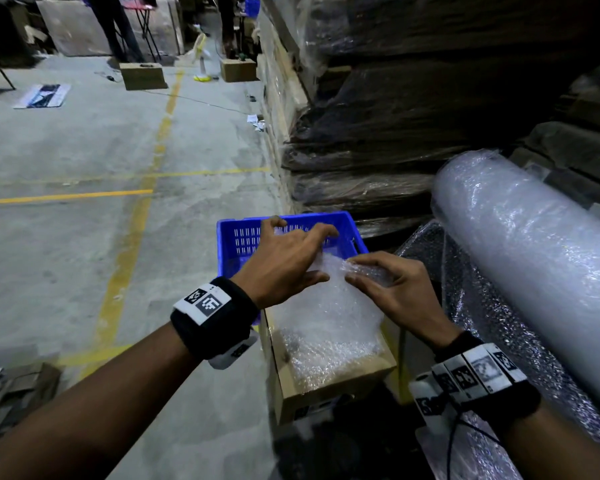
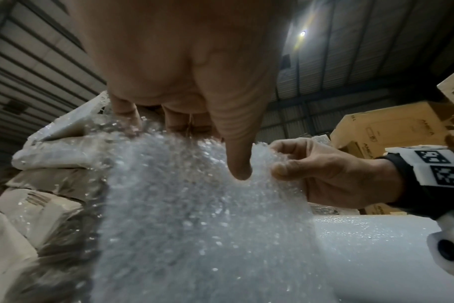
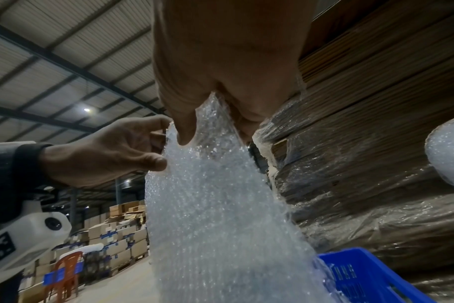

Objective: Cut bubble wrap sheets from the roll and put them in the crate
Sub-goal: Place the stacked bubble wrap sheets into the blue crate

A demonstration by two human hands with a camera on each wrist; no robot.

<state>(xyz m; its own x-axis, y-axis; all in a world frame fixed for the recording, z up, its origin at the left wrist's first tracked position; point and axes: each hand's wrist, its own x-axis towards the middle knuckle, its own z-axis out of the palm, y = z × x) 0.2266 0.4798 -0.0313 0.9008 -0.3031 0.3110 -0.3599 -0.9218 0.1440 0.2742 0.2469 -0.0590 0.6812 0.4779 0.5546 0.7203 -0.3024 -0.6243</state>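
A clear bubble wrap sheet (image 1: 326, 323) hangs between both hands over a brown cardboard box (image 1: 343, 386). My left hand (image 1: 284, 265) pinches its top left edge, thumb pressed into the wrap (image 2: 194, 205) and fingers spread above the blue crate (image 1: 229, 244). My right hand (image 1: 392, 289) pinches the top right edge between thumb and fingers. In the right wrist view the sheet (image 3: 215, 205) trails down in front of the crate's rim (image 3: 363, 272). The big bubble wrap roll (image 1: 534, 265) lies at the right. No cutting tool is in sight.
Dark, film-wrapped stacks of flat cardboard (image 1: 395, 116) rise behind the crate and roll. Loose wrap from the roll drapes down at the right (image 1: 482, 323). Concrete floor with yellow lines (image 1: 129, 237) spreads to the left. Boxes and a person's legs stand far back.
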